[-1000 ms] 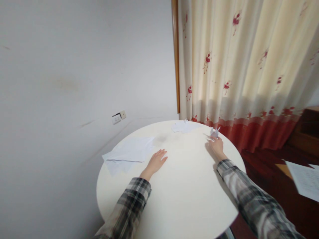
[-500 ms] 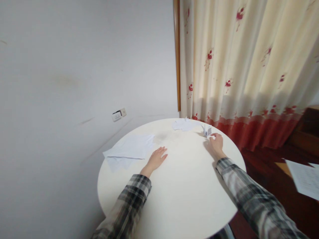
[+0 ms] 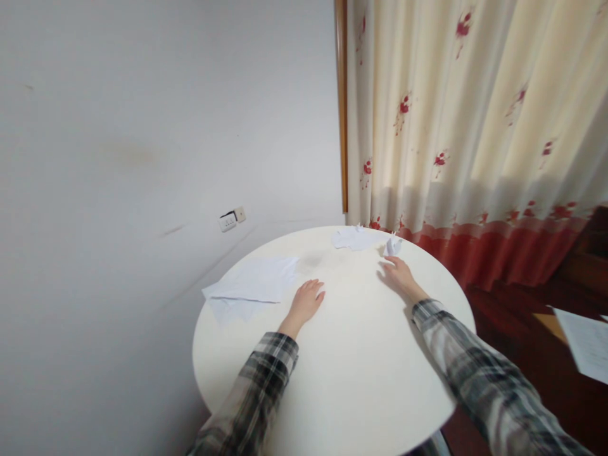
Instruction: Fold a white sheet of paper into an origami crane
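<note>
Two bare hands [image 3: 306,301] rest at a round white table [image 3: 361,373], a crumpled paper [image 3: 392,245] near the right.
In the head view, taking twelve as the table's far edge, the crumpled paper stands near one o'clock, just beyond the right hand [image 3: 398,274]; its fingers are parted, gripping nothing, though I can't tell whether they touch it. The left hand lies loose and unclenched toward eleven, beside white sheets [image 3: 254,278] at ten. More paper [image 3: 352,238] lies at twelve.
</note>
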The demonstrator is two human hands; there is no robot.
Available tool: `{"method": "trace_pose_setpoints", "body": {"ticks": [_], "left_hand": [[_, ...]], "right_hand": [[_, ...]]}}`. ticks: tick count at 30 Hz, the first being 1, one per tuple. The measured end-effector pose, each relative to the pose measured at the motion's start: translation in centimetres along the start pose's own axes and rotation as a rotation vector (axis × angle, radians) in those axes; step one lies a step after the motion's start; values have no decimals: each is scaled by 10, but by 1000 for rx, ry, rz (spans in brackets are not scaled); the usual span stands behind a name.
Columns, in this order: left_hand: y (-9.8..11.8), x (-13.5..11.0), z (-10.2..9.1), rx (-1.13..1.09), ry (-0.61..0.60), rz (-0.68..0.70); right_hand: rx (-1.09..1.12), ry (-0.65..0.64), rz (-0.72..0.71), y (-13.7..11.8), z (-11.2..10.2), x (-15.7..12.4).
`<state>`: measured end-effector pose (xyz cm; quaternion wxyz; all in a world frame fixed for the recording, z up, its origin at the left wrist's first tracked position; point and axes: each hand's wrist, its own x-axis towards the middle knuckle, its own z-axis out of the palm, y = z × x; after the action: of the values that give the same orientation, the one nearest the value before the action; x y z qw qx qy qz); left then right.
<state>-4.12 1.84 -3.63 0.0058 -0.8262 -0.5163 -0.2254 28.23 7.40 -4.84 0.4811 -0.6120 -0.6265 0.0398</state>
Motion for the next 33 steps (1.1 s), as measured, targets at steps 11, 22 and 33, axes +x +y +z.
{"method": "trace_pose_setpoints", "body": {"ticks": [11,22,33], "left_hand": [[3,0,0,63,26,23],[4,0,0,100,8,13],[13,13,-11,-355,170,-256]], "right_hand": [[-215,132,184,-6,2,2],[-336,-35,156,-6,3,18],[142,-196,-273,-91,32,-20]]}}
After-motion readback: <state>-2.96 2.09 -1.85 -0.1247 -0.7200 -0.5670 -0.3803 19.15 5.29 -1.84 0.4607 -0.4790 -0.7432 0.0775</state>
